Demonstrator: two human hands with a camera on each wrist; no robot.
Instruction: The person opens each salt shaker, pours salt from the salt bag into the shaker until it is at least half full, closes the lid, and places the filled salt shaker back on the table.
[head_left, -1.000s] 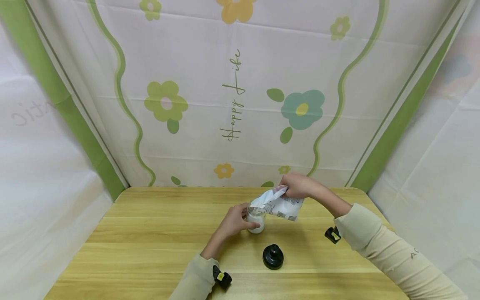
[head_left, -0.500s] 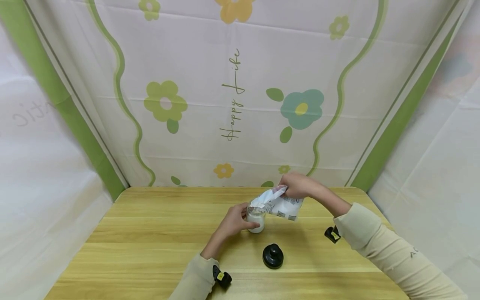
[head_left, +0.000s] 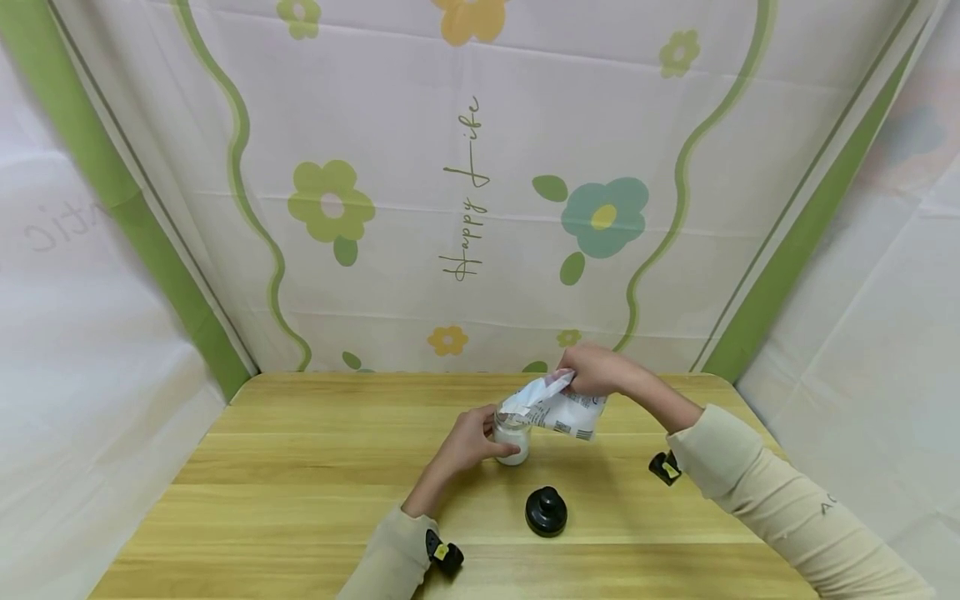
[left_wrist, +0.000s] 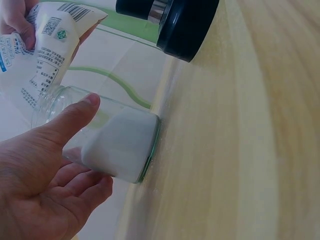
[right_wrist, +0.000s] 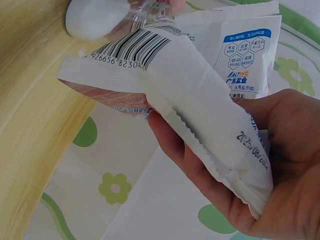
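Note:
My left hand [head_left: 468, 442] holds a clear glass jar [left_wrist: 117, 135] between thumb and fingers, its base on the wooden table. White grains fill much of the jar, lying at a slope. With curled fingers my right hand [right_wrist: 210, 190] grips a white printed salt bag [right_wrist: 195, 95], tilted toward the jar from the right. The bag's end overlaps the jar's mouth in the head view, so the opening is hidden. Nearer the front stands a round black lid [head_left: 546, 512] with a knob, apart from both hands; the left wrist view shows a metal band on it.
The wooden table [head_left: 300, 483] ends at a back edge close behind the right hand. White flowered cloth [head_left: 405, 250] rises behind it and along both sides. A black wrist camera [head_left: 445, 554] sits on the left cuff, another at the right cuff.

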